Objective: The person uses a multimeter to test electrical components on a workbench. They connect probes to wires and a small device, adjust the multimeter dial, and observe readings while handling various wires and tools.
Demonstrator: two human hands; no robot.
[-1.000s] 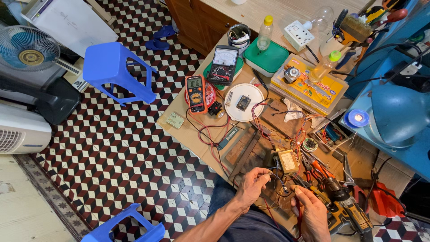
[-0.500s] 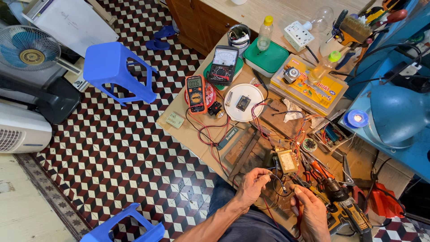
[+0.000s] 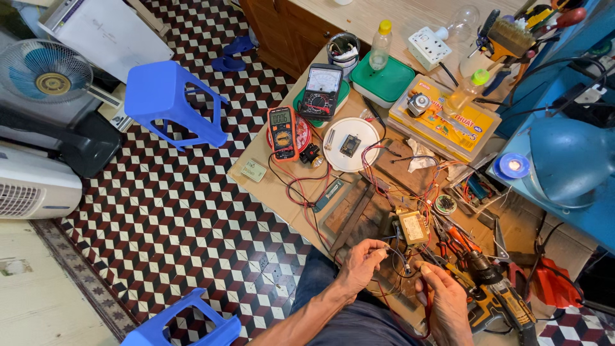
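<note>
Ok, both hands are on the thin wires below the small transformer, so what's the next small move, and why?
Probably draw the wire ends together: the left hand pinches them at its fingertips, the right hand is alongside, and the transformer lies just above, tangled in loose leads.

Blue stool (image 3: 168, 96), checkered maroon-white floor (image 3: 179, 211)

A home electronics repair bench: multimeters (image 3: 282, 131), tangled wires (image 3: 307, 192), cordless drill (image 3: 496, 298).
</note>
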